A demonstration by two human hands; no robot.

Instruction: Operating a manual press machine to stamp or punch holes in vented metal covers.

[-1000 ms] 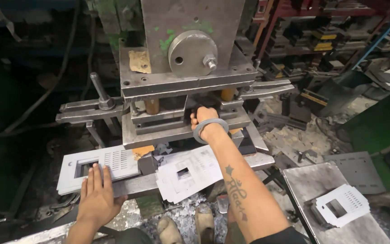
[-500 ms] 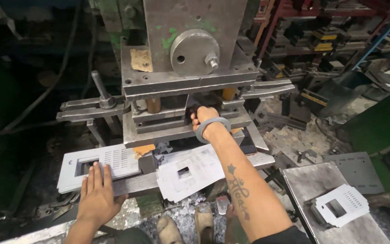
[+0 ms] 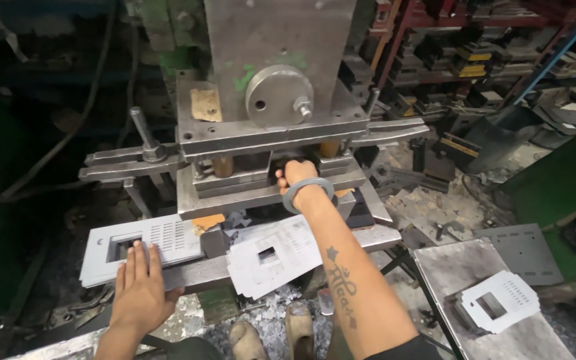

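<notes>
My right hand (image 3: pixel 299 175), a metal bangle on its wrist, reaches into the gap of the press die (image 3: pixel 235 193); its fingertips are hidden inside, so I cannot tell if it holds anything. My left hand (image 3: pixel 138 293) lies flat, fingers apart, on the near edge of a grey perforated metal plate (image 3: pixel 168 237) with a rectangular cut-out, at the left of the press bed. A fanned stack of similar plates (image 3: pixel 275 257) rests on the bed under my right forearm.
The grey press body (image 3: pixel 278 67) towers ahead, with a lever handle (image 3: pixel 143 133) at its left. A metal table (image 3: pixel 461 267) at right carries another small stack of plates (image 3: pixel 498 303). Metal scrap (image 3: pixel 268 310) litters the floor around my feet. Shelves of tooling stand at the back right.
</notes>
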